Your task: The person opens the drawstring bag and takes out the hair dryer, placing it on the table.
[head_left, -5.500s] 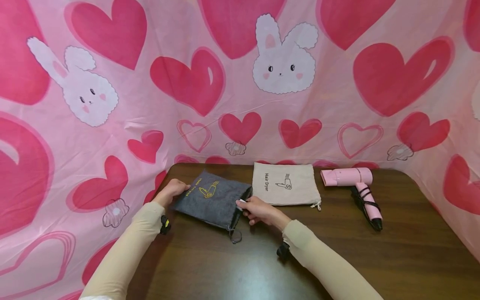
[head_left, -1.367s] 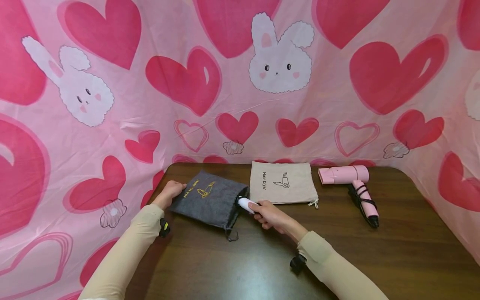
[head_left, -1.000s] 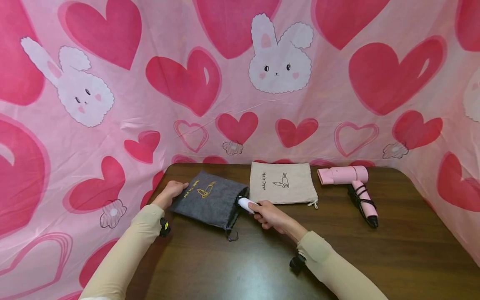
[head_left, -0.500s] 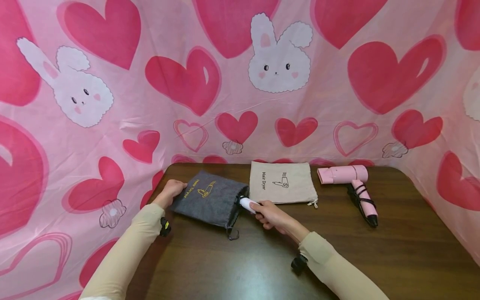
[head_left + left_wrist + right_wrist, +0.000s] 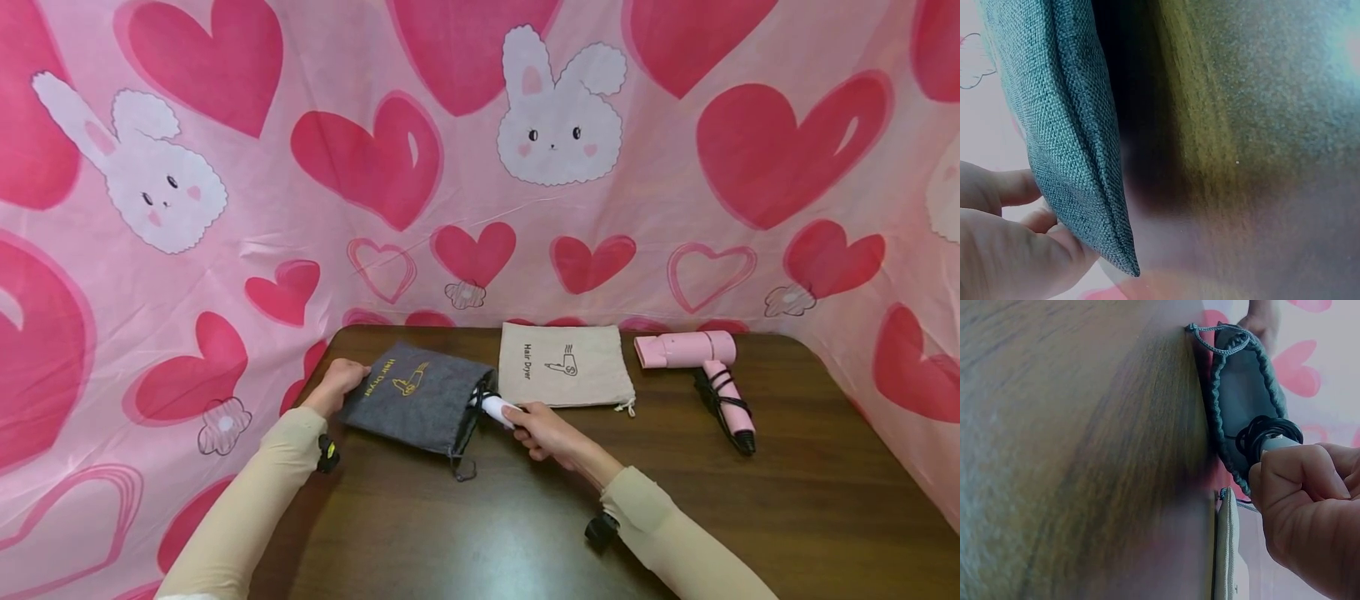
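Observation:
A grey drawstring bag point(image 5: 420, 396) with yellow "Hair Dryer" print lies at the left of the table, its mouth toward the right. My left hand point(image 5: 343, 382) pinches the closed end; in the left wrist view its fingers point(image 5: 1019, 187) are at the bag's corner. At the mouth, my right hand point(image 5: 547, 433) grips the white handle of what looks like a hair dryer point(image 5: 495, 408), with the rest hidden inside. The right wrist view shows a coiled black cord point(image 5: 1263, 439) around the handle, at the gaping mouth.
Behind the right hand, a beige drawstring bag point(image 5: 592, 375), also printed "Hair Dryer", lies flat. Farther right is a pink hair dryer point(image 5: 693, 350) with black cord wound on its handle. A pink heart-and-rabbit cloth point(image 5: 465, 192) hangs behind the brown table point(image 5: 675, 517).
My right hand has moved right with the white handle, so more of it and the black cord now show outside the bag. The left hand keeps its hold on the bag's end.

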`<state>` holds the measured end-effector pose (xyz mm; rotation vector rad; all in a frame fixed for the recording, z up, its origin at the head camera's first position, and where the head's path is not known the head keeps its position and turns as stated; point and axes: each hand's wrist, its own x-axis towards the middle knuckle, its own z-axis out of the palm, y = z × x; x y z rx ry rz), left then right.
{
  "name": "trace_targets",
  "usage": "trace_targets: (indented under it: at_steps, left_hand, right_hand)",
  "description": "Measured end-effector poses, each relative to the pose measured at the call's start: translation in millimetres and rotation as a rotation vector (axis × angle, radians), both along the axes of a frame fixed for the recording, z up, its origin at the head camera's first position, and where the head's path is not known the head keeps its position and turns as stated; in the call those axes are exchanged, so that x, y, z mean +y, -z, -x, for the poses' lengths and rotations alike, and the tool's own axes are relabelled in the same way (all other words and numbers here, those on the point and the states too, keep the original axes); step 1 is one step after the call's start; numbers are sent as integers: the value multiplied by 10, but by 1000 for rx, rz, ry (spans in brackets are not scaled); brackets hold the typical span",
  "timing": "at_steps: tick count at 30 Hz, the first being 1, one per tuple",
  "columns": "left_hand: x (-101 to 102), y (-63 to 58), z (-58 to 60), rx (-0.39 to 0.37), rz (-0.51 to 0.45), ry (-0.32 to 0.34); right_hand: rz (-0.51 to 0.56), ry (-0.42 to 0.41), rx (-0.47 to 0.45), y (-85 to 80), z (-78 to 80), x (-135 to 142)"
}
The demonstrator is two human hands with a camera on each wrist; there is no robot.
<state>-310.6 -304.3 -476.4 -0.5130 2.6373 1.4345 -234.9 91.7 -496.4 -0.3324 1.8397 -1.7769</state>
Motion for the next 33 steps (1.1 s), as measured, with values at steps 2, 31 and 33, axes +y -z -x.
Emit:
trace_targets:
  at_steps: [2, 31, 33]
  left_hand:
    - [-1, -2, 1, -3, 5, -3]
    - [18, 14, 16, 4, -8, -43]
    - [14, 18, 14, 9, -6, -50]
  right_hand:
    - [0, 6, -1, -5, -8, 0]
    - [-36, 38, -7, -57, -51, 122]
    - [-34, 42, -8, -62, -53, 123]
